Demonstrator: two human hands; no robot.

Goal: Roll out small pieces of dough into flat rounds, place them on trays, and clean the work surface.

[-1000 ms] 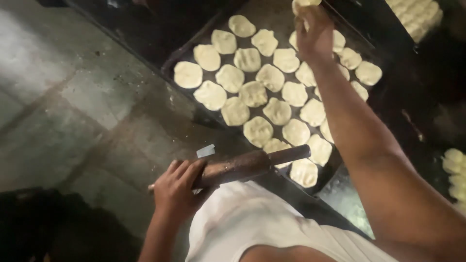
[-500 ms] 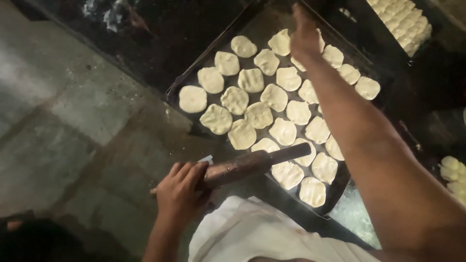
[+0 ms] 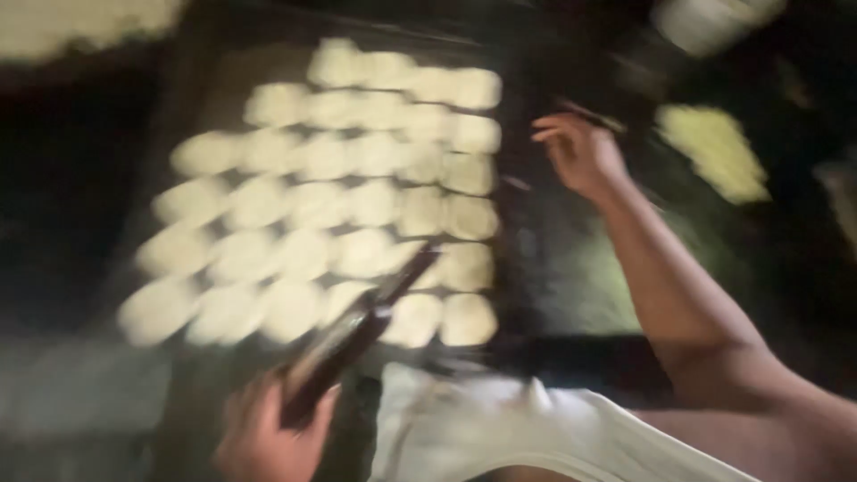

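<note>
The picture is blurred by head motion. A dark baking tray (image 3: 513, 295) holds several pale flat dough rounds (image 3: 330, 205) in rows. My left hand (image 3: 268, 433), at the bottom, grips a dark rolling pin (image 3: 357, 330) that slants up over the tray's near rows. My right hand (image 3: 580, 152) hovers to the right of the tray with fingers spread and nothing in it, close to a thin dark stick-like thing (image 3: 594, 116) that I cannot make out.
More pale dough (image 3: 714, 152) lies on the dark surface at the right, and another pale batch (image 3: 723, 22) at the top right. A light mass (image 3: 80, 22) fills the top left corner. My white shirt (image 3: 500, 437) covers the bottom.
The view has swung, so the tray now sits left of centre. My right hand has left the tray's far rows and moved off its right side. The left hand still holds the rolling pin.
</note>
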